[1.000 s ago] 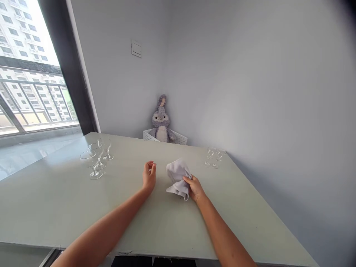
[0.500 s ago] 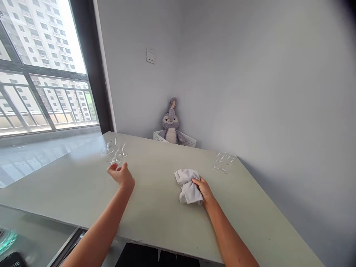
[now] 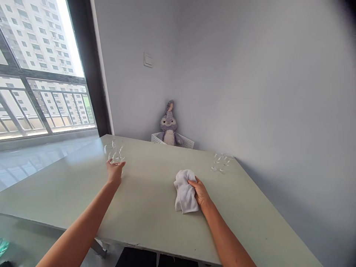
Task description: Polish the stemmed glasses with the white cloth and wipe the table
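Note:
My left hand [image 3: 114, 172] is at the left side of the table, its fingers and thumb around a clear stemmed glass [image 3: 113, 156]. The lower part of that glass is mostly hidden by the hand, and its outline is faint. Just behind it more stemmed glasses [image 3: 119, 146] stand close together. Near the table's middle, my right hand [image 3: 200, 191] grips a folded white cloth [image 3: 185, 193] by its right edge, thumb on top. The cloth hangs loosely at or just above the tabletop; I cannot tell which.
Several clear stemmed glasses [image 3: 222, 161] stand near the right back edge of the pale table [image 3: 150, 207]. Behind the table, a grey plush toy [image 3: 169, 129] sits in a white perforated basket [image 3: 187, 141] in the wall corner. A large window [image 3: 41, 74] is at left.
My left hand has moved from just in front of the left glasses to close around one, which has shifted. The cloth in my right hand has turned and hangs longer toward me.

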Motion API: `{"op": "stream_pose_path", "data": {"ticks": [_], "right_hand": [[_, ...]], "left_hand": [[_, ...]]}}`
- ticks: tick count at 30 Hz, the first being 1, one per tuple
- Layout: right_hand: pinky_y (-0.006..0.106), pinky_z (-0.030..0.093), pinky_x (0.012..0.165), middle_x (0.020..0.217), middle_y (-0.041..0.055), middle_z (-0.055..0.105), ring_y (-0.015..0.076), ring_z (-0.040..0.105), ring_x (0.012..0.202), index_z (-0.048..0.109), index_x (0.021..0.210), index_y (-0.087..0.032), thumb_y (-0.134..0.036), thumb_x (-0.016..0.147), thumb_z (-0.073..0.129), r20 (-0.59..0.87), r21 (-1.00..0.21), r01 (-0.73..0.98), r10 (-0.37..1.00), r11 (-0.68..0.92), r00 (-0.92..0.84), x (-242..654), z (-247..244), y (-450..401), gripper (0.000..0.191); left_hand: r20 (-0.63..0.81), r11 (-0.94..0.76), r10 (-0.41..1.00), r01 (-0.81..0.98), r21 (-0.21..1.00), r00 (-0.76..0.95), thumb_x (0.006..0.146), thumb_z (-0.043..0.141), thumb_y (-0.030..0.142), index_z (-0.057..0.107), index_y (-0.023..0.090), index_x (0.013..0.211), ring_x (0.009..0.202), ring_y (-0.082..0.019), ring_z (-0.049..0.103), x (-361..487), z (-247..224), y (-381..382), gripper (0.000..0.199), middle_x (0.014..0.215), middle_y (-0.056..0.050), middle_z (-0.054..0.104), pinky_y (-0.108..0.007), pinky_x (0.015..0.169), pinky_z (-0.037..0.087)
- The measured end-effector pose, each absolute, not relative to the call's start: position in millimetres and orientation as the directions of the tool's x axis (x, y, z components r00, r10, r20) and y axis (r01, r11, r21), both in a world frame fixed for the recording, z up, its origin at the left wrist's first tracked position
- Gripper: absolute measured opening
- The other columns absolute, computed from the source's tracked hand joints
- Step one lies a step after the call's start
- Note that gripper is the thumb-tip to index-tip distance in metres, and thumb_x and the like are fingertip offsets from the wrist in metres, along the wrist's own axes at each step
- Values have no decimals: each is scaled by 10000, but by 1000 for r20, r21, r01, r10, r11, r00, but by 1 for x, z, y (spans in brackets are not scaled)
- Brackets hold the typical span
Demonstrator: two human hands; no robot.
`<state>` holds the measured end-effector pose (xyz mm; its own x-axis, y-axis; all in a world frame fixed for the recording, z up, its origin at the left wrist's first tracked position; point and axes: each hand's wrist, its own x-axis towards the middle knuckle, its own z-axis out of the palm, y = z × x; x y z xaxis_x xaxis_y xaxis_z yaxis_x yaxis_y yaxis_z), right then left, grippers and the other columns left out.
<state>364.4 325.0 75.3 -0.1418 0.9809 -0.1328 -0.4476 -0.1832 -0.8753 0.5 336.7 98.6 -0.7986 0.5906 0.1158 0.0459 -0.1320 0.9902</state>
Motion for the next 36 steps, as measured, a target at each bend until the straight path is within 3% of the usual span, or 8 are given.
{"op": "stream_pose_path", "data": {"ticks": [5, 9, 13, 19, 22, 25, 28, 36], "right_hand": [[295, 477, 583, 785, 31, 667, 204, 612, 689, 590, 971, -172, -282, 554, 718, -77, -889, -445, 992, -112, -97, 360, 77, 324, 450], [299, 480, 618, 837, 42, 666, 219, 604, 773, 607, 976, -177, -372, 642, 648, -45, -913, -409, 992, 8, 119, 367, 80, 326, 389], [312, 450, 780, 1016, 57, 635, 233, 536, 996, 600, 1069, -196, -410, 721, 587, 173, -954, -184, 936, 237, 306, 367, 87, 318, 409], [335, 339, 963, 1159, 34, 568, 215, 456, 1139, 572, 1137, -269, -391, 769, 569, 347, -938, -40, 930, 345, -117, 330, 93, 293, 388], [323, 362, 934, 1124, 36, 578, 221, 471, 1106, 533, 1188, -255, -397, 766, 571, 278, -960, -34, 934, 278, -224, 324, 94, 292, 447], [282, 470, 682, 838, 19, 624, 188, 570, 800, 550, 1160, -236, -435, 754, 573, 90, -994, -90, 947, 66, -308, 332, 92, 297, 452], [240, 437, 454, 652, -15, 564, 130, 511, 537, 563, 1112, -216, -469, 745, 569, -55, -976, -167, 895, -143, -443, 340, 90, 299, 445], [235, 426, 418, 603, -20, 529, 111, 467, 480, 614, 856, -185, -425, 711, 621, -85, -892, -400, 948, -209, -307, 341, 87, 310, 280]], "left_hand": [[211, -48, 811, 298, 953, -545, 603, 648, 323, 366, 262, 1202, 645, -116, 524, 85, 102, 342, 665, 827, 8, 555, -239, 588, 394], [297, -92, 894, 512, 854, -336, 642, 624, 312, 352, 276, 1234, 826, -188, 555, 143, 99, 350, 653, 1005, -51, 565, -303, 689, 411], [399, -176, 897, 672, 719, -191, 710, 561, 291, 317, 239, 1265, 1014, -232, 508, 177, 83, 348, 609, 1168, -97, 499, -362, 825, 386], [434, -200, 896, 788, 583, -93, 748, 509, 271, 337, 219, 1241, 1035, -231, 475, 192, 65, 337, 525, 1109, -84, 504, -360, 840, 370], [454, -198, 888, 835, 513, -68, 752, 491, 249, 361, 204, 1218, 996, -232, 479, 187, 66, 333, 486, 1076, -83, 508, -364, 829, 365], [489, -241, 872, 886, 396, 19, 747, 487, 207, 384, 214, 1205, 971, -234, 483, 186, 69, 327, 470, 1061, -80, 518, -366, 797, 364], [512, -324, 845, 909, 261, 155, 739, 464, 130, 413, 215, 1196, 951, -242, 489, 191, 73, 320, 468, 1063, -86, 533, -373, 767, 364], [499, -517, 765, 850, 100, 407, 806, 488, 220, 391, 252, 1270, 1095, -276, 447, 185, 88, 320, 475, 1150, -103, 550, -460, 957, 261]]}}
